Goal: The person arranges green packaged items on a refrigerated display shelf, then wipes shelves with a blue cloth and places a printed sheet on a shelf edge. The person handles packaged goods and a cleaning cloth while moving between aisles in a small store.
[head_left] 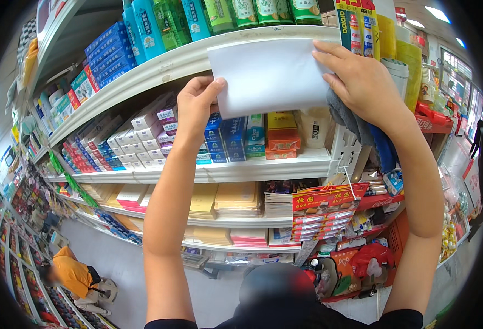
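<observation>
A sheet of white paper point(269, 77) is held up in front of the shelf edge, level and spread between both hands. My left hand point(200, 98) pinches its left edge between thumb and fingers. On the other side, my right hand point(354, 77) grips the right edge with its thumb below and fingers above. A grey and blue cloth point(356, 123) hangs under my right hand; whether the hand holds it or it lies on something is hidden. Behind the paper, the white shelf board point(159, 74) is partly covered.
Green bottles point(244, 12) and blue boxes point(109, 55) line the upper shelf. Below stand stacked small cartons point(142, 137), and paper stacks point(236, 200) lie lower. Red glue cards point(323, 211) hang at the shelf's end. A person in orange point(72, 271) is at the lower left.
</observation>
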Demonstrator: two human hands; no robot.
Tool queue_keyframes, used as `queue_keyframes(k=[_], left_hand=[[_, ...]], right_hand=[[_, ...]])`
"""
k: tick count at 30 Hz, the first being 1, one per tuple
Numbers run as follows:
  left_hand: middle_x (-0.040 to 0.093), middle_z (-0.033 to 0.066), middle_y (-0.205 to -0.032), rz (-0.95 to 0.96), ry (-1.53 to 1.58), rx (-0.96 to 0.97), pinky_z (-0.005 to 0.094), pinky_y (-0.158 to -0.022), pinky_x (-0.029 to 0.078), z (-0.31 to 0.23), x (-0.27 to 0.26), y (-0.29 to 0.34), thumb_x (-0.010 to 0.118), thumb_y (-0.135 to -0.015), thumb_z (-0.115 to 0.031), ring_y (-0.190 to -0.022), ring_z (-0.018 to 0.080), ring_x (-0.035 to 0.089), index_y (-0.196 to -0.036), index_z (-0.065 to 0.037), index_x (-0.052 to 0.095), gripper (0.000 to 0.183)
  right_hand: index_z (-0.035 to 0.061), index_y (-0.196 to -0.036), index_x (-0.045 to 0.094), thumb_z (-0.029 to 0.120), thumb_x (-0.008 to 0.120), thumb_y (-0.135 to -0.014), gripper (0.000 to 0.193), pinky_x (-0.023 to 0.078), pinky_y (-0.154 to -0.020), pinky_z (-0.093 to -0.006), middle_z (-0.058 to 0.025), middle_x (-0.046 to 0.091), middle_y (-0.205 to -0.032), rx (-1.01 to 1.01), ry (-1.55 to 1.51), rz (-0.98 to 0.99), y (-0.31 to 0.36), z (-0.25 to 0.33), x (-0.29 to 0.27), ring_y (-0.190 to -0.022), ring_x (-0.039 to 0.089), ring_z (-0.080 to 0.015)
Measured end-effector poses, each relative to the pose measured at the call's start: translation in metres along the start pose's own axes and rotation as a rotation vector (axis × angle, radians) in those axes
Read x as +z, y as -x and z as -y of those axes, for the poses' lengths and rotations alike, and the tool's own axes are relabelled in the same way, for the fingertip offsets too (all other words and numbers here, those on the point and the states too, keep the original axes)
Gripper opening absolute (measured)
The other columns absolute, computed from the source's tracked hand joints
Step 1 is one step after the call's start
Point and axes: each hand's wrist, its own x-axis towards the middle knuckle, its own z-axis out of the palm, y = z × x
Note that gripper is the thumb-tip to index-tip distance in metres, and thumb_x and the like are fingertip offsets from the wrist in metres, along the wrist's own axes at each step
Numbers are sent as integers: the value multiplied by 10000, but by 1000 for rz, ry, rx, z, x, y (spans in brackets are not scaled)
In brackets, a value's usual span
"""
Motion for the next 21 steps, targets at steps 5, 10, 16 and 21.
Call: queue_keyframes(k=[5,10,16,21], left_hand=[[677,50,-815,44,-50,114,210,-635,478,-23,0,-4,718,-861,-245,-703,89,620,-998,19,667,302],[682,85,-888,30,-221,284,244,-695,499,-40,15,-23,705,-833,-195,-772,128,636,-1080,42,647,347],[683,75,-900,-65,-392,338,242,-693,496,-51,23,-37,716,-815,-173,-780,122,628,-1049,20,675,306],[702,98,-861,-190,-530,481,292,-675,522,-51,25,-48,694,-797,-171,-733,169,649,-969,0,710,244]], right_hand=[[84,-1216,613,176,576,-891,339,528,-851,-404,-53,583,-1323,-11,-3,-4,-1,-2,1,-984,645,-293],[88,-1209,614,179,573,-894,331,529,-852,-407,-49,575,-1334,16,4,13,1,0,3,-984,647,-287],[92,-1187,628,181,564,-895,312,529,-851,-403,-48,568,-1343,30,-23,12,2,3,1,-986,649,-284],[84,-1153,646,178,554,-895,290,528,-846,-403,-53,564,-1349,31,-28,12,2,3,2,-982,652,-279]])
